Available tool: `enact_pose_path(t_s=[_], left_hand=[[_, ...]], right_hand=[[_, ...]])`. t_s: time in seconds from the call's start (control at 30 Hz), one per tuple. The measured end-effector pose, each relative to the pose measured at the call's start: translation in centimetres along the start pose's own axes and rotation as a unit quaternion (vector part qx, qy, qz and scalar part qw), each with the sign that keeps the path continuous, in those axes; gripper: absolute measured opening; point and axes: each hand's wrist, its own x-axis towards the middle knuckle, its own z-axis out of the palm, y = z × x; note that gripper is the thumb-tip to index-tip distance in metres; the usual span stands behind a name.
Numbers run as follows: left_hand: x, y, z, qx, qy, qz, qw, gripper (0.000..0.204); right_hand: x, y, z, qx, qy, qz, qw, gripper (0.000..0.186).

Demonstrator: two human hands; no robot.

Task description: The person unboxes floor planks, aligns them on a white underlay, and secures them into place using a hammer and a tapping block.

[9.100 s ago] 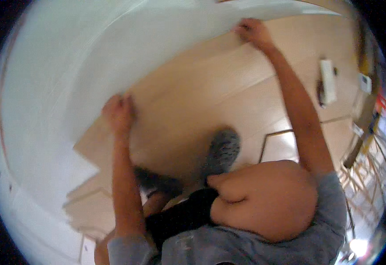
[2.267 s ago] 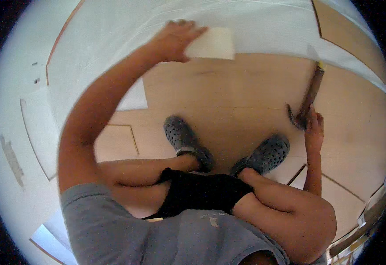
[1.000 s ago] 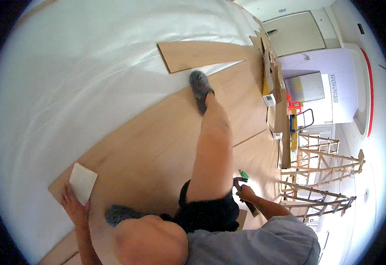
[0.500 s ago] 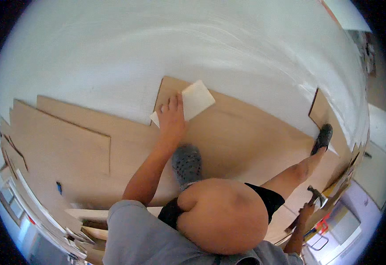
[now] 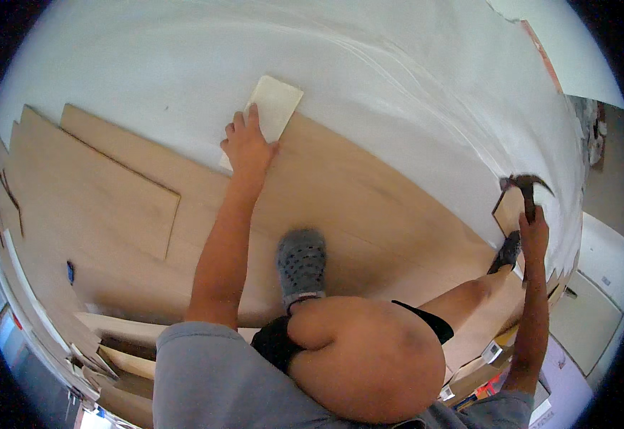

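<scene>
My left hand [image 5: 250, 146] grips a pale, flat rectangular block [image 5: 278, 104], its fingers lying over the face and the thumb to the right. The block stands along the short left end of a light-brown floor plank [image 5: 348, 175] and appears to touch it. Out to the right, my right hand [image 5: 534, 236] is wrapped round the handle of a claw hammer [image 5: 528, 189], raised head up. Below the hammer lies a short plank piece [image 5: 508, 213], partly covered by it and by my shoe.
White sheeting [image 5: 398, 100] covers the floor beyond the planks. Laid boards [image 5: 97, 171] make a stepped edge at the left, with a small dark-blue object [image 5: 70, 272] on them. My gray patterned shoe [image 5: 301, 261] rests on the planks. Cut strips [image 5: 130, 361] lie lower left.
The block has moved left and away from me, from lying across the plank's corner to its left end, with my left hand on it. My right hand has lifted the hammer up and forward.
</scene>
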Motion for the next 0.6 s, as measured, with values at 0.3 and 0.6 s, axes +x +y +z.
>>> enact_pose_path(t_s=[0.3, 0.6], left_hand=[[-6.2, 2.0, 6.4, -0.014, 0.08, 0.069, 0.994, 0.083], [-8.3, 1.5, 9.8, -0.091, 0.119, 0.067, 0.986, 0.082]], right_hand=[[11.2, -24.8, 2.1, -0.104, -0.035, -0.298, 0.948, 0.024], [12.1, -54.9, 11.8, -0.178, -0.005, -0.657, 0.732, 0.018]])
